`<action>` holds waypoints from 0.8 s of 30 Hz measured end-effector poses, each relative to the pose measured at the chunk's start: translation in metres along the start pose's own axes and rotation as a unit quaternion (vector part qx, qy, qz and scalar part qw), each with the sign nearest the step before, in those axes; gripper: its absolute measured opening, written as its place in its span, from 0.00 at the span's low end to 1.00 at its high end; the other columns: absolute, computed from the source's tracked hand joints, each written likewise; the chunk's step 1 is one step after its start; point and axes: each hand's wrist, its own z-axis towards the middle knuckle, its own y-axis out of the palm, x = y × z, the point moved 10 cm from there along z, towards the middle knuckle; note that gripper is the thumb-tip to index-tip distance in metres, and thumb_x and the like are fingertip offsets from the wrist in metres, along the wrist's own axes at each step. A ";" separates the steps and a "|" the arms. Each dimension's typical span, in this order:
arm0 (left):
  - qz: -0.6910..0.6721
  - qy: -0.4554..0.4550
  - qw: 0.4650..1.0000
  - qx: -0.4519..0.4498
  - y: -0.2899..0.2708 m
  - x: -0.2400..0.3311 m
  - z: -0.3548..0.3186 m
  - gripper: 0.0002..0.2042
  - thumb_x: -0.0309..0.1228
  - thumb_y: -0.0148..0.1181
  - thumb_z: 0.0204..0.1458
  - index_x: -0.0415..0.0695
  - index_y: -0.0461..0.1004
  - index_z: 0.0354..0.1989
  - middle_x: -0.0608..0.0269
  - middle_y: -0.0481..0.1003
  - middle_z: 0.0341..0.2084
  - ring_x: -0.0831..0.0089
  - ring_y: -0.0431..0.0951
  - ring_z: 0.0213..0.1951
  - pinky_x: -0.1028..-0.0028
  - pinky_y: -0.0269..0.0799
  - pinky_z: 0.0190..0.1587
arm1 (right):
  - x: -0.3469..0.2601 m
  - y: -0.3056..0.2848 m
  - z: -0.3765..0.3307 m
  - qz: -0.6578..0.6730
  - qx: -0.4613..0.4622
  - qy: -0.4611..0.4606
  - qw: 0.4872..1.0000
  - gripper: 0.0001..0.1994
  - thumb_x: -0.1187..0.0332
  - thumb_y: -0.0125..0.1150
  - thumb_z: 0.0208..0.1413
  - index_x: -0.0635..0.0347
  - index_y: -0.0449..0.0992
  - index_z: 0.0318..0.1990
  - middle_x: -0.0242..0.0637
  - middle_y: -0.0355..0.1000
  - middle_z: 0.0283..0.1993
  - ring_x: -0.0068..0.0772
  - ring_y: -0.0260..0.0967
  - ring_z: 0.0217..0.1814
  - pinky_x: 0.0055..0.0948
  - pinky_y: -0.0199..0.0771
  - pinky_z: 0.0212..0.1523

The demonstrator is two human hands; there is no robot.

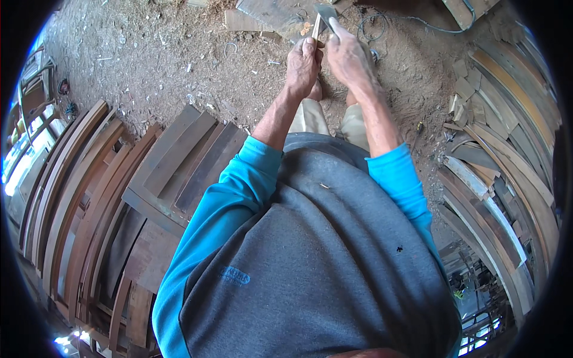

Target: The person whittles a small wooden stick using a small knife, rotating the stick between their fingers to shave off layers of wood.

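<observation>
Near the top middle, my left hand is closed around a thin strip of pale wood, its thumb on the near end. Just to its right, my right hand grips a tool with a flat grey metal blade. The blade lies against or right beside the strip's far end; whether they touch I cannot tell. My fingers hide the tool's handle, so its exact kind does not show. Beyond the hands lies a dark flat board with a few curled orange shavings on it.
Sawdust and wood chips cover the dirt floor. Stacked planks stand at left, with wide boards near my left arm. More planks and offcuts pile up at right. A cable runs across the far right.
</observation>
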 end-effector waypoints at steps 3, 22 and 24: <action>-0.040 -0.019 0.999 0.000 0.001 0.000 -0.002 0.18 0.41 0.48 0.72 0.39 0.77 0.42 0.70 0.71 0.22 0.81 0.67 0.22 0.77 0.65 0.26 | 0.003 -0.005 -0.019 0.029 -0.029 0.009 0.999 0.24 0.63 0.49 0.67 0.62 0.70 0.67 0.66 0.79 0.41 0.64 0.79 0.47 0.53 0.78 0.52; -0.008 0.026 0.999 -0.019 0.015 0.001 0.007 0.15 0.35 0.53 0.71 0.38 0.81 0.53 0.72 0.75 0.26 0.84 0.69 0.26 0.78 0.69 0.29 | 0.005 0.008 -0.048 -0.066 -0.026 0.005 0.997 0.25 0.63 0.50 0.68 0.54 0.67 0.71 0.63 0.79 0.43 0.62 0.79 0.46 0.53 0.79 0.50; -0.036 0.019 0.999 -0.013 0.012 -0.002 0.008 0.15 0.36 0.54 0.71 0.38 0.81 0.53 0.73 0.75 0.27 0.84 0.68 0.27 0.78 0.68 0.30 | 0.005 0.012 -0.039 -0.057 -0.020 0.018 0.998 0.24 0.63 0.50 0.68 0.55 0.67 0.71 0.61 0.78 0.36 0.60 0.80 0.40 0.54 0.79 0.42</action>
